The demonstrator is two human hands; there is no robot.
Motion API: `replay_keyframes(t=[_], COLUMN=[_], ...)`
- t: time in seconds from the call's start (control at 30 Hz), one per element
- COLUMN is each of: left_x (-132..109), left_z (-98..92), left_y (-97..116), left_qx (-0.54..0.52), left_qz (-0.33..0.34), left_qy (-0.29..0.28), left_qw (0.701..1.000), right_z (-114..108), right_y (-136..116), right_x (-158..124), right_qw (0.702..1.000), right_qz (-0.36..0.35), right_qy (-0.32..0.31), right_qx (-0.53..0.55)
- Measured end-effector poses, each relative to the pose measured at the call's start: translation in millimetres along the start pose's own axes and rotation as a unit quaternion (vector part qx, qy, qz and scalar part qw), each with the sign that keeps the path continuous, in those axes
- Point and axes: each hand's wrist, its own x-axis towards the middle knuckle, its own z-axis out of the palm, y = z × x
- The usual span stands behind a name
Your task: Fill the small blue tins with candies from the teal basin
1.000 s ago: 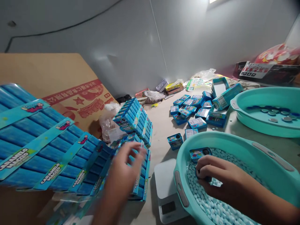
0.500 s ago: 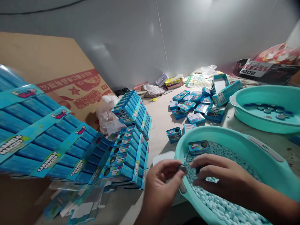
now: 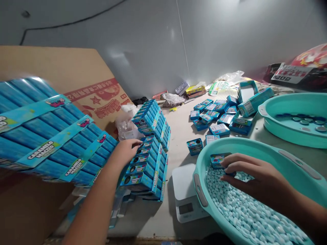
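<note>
My left hand [image 3: 127, 151] reaches to the far end of a row of blue candy boxes [image 3: 133, 178] with round dark spots on their ends. Its fingers are pinched on a small dark round disc [image 3: 141, 144], partly hidden, against one box. Over the turquoise tub [image 3: 242, 143] of pale blue candies [image 3: 245, 217], my right hand [image 3: 245, 173] is curled with its fingertips together on dark round discs [image 3: 231, 174], mostly covered by the fingers. Just behind those fingertips, a blue candy tin [image 3: 217, 160] rests on the candies against the tub wall.
A white scale [image 3: 185, 183] stands left of the tub. Loose blue tins [image 3: 219, 129] lie behind it. A second turquoise tub [image 3: 293, 132] holds round discs [image 3: 304, 121]. Stacked blue packs [image 3: 48, 136] and a cardboard carton [image 3: 102, 98] stand on the left.
My left hand has moved left from the tub's rim to the row of boxes, uncovering the scale. My right hand stays over the candies. The view has shifted slightly.
</note>
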Motion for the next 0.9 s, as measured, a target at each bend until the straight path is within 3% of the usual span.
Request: replay_keyframes(t=[0.43,0.63,0.73,0.77,0.8,0.83,0.9], left_x=[-24,-23,-48,-61,-75,-90,-114], left_z=[19.1,8.6,4.8,7.4,12.5,19.9,39.1], left_y=[11,18,56,76,97,119,161], left_qx=[0.033,0.006,-0.028,-0.089,-0.168,-0.256,-0.439], left_qz=[0.021,0.004,0.001,0.015,0.033,0.04,0.052], left_qy=[-0.022,-0.046,0.016,0.088,0.119,0.082,-0.088], left_qw=[0.999,0.999,0.999,0.992,0.978,0.962,0.892], right_z=[1,0,2,2,4,5,8], right_y=[3,5,4,3,3,2,1], right_x=[-2,1,2,1,1,0,-3], right_qw=[0.999,0.999,1.0,1.0,1.0,1.0,0.999], right_qz=[0.025,0.029,0.025,0.021,0.016,0.01,-0.001], right_qy=[-0.018,-0.015,-0.012,-0.009,-0.003,0.008,0.04], right_qx=[0.018,0.011,0.001,-0.003,-0.008,-0.011,-0.018])
